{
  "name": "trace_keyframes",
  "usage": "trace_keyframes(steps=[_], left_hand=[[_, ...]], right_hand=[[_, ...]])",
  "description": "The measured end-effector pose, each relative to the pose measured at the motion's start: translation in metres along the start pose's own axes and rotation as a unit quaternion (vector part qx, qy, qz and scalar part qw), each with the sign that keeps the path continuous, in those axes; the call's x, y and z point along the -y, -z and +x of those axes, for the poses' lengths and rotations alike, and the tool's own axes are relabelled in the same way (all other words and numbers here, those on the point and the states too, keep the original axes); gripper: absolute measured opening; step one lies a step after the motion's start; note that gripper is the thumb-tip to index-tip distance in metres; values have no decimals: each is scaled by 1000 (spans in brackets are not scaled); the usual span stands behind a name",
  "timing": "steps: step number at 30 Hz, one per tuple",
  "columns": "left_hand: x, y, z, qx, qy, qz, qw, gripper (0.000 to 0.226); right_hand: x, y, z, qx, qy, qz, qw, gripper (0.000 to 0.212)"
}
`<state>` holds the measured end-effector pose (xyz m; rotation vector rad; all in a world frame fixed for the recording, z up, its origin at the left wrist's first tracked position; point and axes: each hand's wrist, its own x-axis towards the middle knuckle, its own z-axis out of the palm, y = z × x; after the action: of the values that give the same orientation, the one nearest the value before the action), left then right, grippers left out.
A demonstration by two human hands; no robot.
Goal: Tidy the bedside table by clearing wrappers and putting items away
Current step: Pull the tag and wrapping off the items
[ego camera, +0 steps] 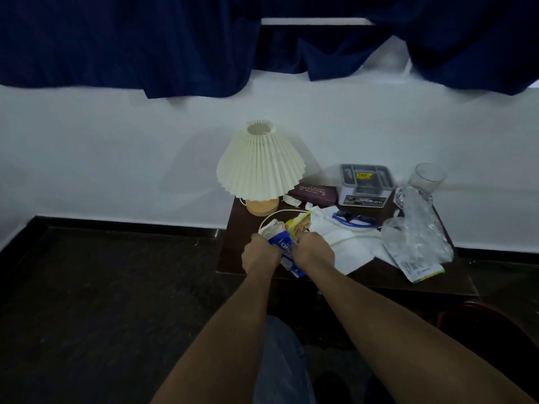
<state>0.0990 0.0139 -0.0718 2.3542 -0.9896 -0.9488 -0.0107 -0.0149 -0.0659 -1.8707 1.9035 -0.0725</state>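
Both hands meet over the near left part of the dark bedside table (379,282). My left hand (259,255) grips a blue and white cookie wrapper (284,246) together with a crumpled white tissue (271,225). My right hand (316,250) closes on the same bundle from the right, against a yellow snack wrapper (297,224). White tissues (344,243) spread across the table's middle. Blue-framed glasses (354,221) lie on them. A clear plastic bag (420,234) and a printed flat packet (420,271) lie on the right side.
A pleated cream lamp (259,161) on a wooden base stands at the table's back left, its white cord looping forward. A maroon glasses case (313,193), a grey organiser box (366,182) and a clear glass (424,177) line the back. White wall behind, dark floor left.
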Motion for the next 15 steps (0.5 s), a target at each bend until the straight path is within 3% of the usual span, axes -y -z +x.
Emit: trace_keyframes(steps=[8, 12, 15], left_hand=[[1, 3, 3, 0, 3, -32, 999, 34], [-3, 8, -8, -40, -9, -36, 999, 41], [-13, 9, -19, -33, -29, -41, 998, 55]], right_hand=[[-8, -5, 10, 43, -3, 18, 999, 34], [-21, 14, 7, 33, 53, 104, 993, 8], [-31, 31, 6, 8, 108, 155, 982, 17]])
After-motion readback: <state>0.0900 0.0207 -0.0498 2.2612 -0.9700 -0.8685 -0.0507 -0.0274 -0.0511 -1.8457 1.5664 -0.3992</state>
